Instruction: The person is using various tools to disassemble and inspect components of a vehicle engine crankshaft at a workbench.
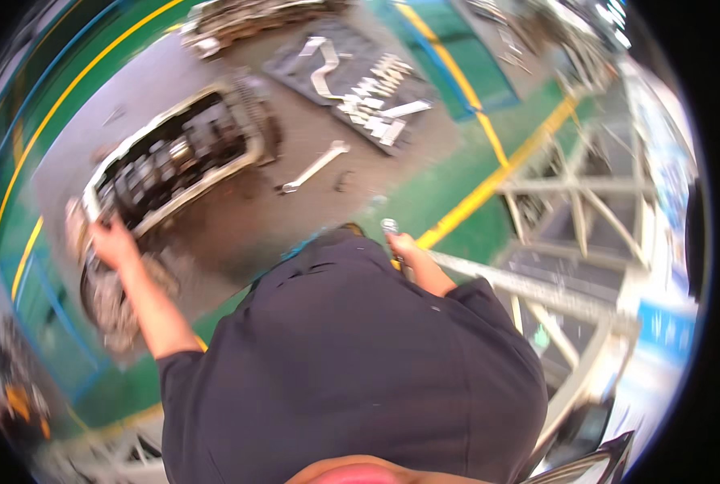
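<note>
An engine block [154, 222] lies on the worktable with its open side up, showing the dark cavity and the crankshaft [181, 151] with its shiny journals. My left hand [116, 244] is at the near left corner of the block, its fingers closed over the rim; motion blurs them. Beside my right hip, away from the table, my right hand [409, 253] is closed around a hand tool with a round silver head [389, 227]. The tool's handle is mostly hidden in the fist.
A long wrench [316, 167] lies on the table [239, 218] right of the block. Beyond it, a dark mat [295, 64] carries several metal parts. Another casting [247, 24] sits at the far edge. Pale metal frames [578, 189] stand on the right, over green floor with yellow lines.
</note>
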### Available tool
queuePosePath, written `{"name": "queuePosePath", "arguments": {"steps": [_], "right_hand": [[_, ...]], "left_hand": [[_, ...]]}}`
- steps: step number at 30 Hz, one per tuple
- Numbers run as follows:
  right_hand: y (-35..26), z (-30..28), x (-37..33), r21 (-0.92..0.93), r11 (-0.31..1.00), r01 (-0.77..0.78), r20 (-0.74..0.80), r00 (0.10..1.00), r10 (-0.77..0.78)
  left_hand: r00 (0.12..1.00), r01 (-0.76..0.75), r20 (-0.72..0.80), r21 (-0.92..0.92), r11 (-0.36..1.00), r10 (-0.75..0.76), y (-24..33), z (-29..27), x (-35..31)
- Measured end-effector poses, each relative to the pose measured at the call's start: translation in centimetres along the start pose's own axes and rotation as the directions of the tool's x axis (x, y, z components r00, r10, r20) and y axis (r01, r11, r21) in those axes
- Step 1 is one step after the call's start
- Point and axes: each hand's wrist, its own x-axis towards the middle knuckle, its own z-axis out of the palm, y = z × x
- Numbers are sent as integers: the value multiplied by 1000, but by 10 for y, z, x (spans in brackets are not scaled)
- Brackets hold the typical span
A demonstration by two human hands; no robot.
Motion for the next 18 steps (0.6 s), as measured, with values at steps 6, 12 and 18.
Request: {"name": "queuePosePath", "arguments": {"steps": [6,12,18], "right_hand": [[-44,-11,16,68,985,161,83,982,-167],[-37,-50,34,-200,978,55,125,992,-30],[-37,-99,57,-153,987,43,151,988,-19]], "left_hand": [[924,366,371,-928,-64,-89,86,-83,-56],[763,646,595,-696,-314,252,186,-142,-121],[836,524,514,-852,2,193,242,-135,-150]]}}
